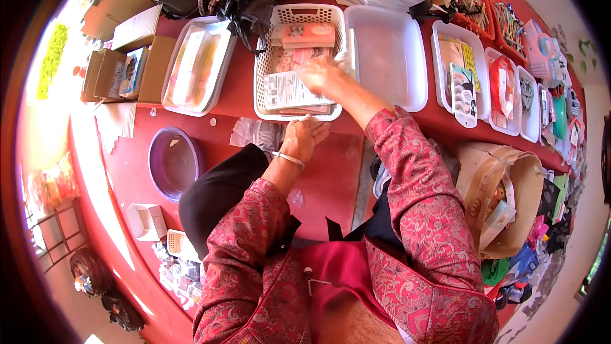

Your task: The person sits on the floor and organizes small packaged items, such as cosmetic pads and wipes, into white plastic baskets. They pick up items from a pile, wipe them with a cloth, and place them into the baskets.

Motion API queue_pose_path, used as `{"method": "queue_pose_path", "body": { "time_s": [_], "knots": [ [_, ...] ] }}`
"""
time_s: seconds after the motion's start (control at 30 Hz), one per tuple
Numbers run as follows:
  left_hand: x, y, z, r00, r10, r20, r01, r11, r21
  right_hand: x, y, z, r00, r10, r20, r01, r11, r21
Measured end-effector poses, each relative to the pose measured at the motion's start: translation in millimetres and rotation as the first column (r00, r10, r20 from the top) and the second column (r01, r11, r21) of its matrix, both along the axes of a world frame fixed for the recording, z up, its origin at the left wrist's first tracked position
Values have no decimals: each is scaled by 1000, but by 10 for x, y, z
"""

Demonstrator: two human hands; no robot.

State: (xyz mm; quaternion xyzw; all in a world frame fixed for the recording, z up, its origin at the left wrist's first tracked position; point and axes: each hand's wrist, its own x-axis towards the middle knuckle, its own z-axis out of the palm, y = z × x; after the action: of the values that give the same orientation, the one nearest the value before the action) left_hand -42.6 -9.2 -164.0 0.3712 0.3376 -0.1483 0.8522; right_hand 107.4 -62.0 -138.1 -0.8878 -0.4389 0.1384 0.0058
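A white perforated plastic basket [259,83] sits in front of me on the red-covered surface. Inside lie flat packets: an orange-and-white packet [308,33] at the far end and a white printed card packet [286,91] nearer to me. My right hand [323,77] is in the basket over the packets, its fingers curled; whatever they grip is hidden. Just below the basket's near rim is my left hand [304,136], fingers stretched out to the right and empty. A crumpled clear plastic bag [256,133] lies beside it.
An empty white tub [388,92] stands right of the basket, a filled tray [168,92] to its left. Further right are more trays [439,83] of packets. A purple basin [153,166] and a brown paper bag [487,178] flank my legs. Black plastic [258,0] hangs near the basket.
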Motion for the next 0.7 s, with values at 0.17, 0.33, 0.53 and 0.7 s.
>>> {"method": "queue_pose_path", "body": {
  "time_s": [0.17, 0.33, 0.53, 0.7],
  "knots": [
    [14, 9, -34, 999, -35, 16, 35, 999, -7, 174, -85, 35, 979, -36, -202, 17, 995, -93],
    [-26, 40, -48, 995, -36, 89, 37, 999, -13, 144, 8, -102, 986, 24, -163, -34, 998, -56],
    [-39, 19, -119, 984, -62, 168, 54, 997, 49, -171, 0, -58, 995, 10, 98, -14, 999, 35],
    [-8, -23, -101, 998, -13, 53, 10, 998, 55, -176, 43, -173, 992, 83, 91, -84, 996, 16]
  ]
}}
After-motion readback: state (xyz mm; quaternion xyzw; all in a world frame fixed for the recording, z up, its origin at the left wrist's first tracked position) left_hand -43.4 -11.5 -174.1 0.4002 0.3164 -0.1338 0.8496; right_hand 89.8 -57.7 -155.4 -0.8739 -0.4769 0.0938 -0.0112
